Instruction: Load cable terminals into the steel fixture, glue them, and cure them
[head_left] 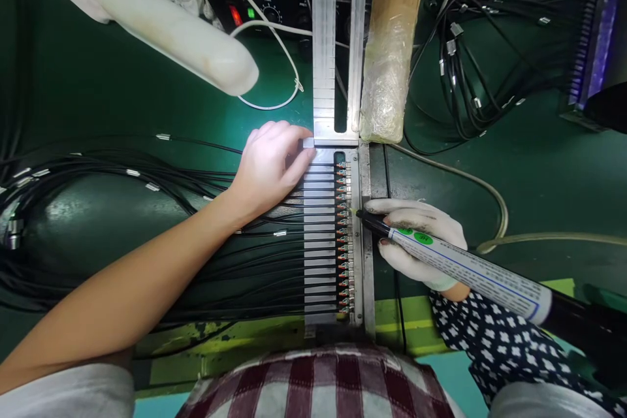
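My bare left hand (267, 166) is closed at the top end of a slotted metal fixture (319, 228). Its thumb and forefinger pinch a small metal piece (308, 143) there. Black cables (274, 249) lie side by side in the fixture. Their stripped ends (344, 222), with small connectors, line up along its right side. My right hand (431, 235), in a white glove, grips a thick marker pen (465, 271) with a white printed barrel. The pen's black front end points left, its tip close above the fixture's right edge near the middle connectors.
Above the fixture a second slotted metal fixture (324, 46) reaches toward a black control box (289, 0). A plastic-wrapped block (389, 78) stands beside it. A white lamp head (181, 39) hangs at upper left. More cables (460, 78) and a purple-lit device (595, 46) are at right.
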A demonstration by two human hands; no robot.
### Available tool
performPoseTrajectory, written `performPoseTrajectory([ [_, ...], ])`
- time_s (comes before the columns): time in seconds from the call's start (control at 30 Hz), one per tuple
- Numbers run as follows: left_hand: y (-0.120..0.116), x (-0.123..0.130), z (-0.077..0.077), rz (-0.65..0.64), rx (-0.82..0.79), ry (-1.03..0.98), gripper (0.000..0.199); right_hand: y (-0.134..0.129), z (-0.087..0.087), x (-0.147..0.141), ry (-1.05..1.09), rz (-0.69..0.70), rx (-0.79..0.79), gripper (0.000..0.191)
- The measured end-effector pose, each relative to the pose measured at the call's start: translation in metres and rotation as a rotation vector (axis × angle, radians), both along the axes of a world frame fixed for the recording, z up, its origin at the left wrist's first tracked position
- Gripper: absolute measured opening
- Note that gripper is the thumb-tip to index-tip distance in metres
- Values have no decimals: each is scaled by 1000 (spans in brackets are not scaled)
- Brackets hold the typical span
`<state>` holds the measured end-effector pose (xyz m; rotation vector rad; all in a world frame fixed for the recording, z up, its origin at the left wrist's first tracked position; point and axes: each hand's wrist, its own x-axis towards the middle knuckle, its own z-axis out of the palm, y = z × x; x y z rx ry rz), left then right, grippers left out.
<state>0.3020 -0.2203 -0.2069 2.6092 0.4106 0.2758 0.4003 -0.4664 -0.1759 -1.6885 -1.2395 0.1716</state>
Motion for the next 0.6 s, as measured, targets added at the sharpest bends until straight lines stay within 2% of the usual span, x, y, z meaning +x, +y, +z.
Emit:
performPoseTrajectory([
  [0.17, 0, 0, 0, -4, 4, -4, 21, -1, -1, 1, -6, 33, 3, 20],
  [0.6, 0, 0, 0, -4, -4, -17, 20, 0, -3, 0, 8, 4, 11, 21],
])
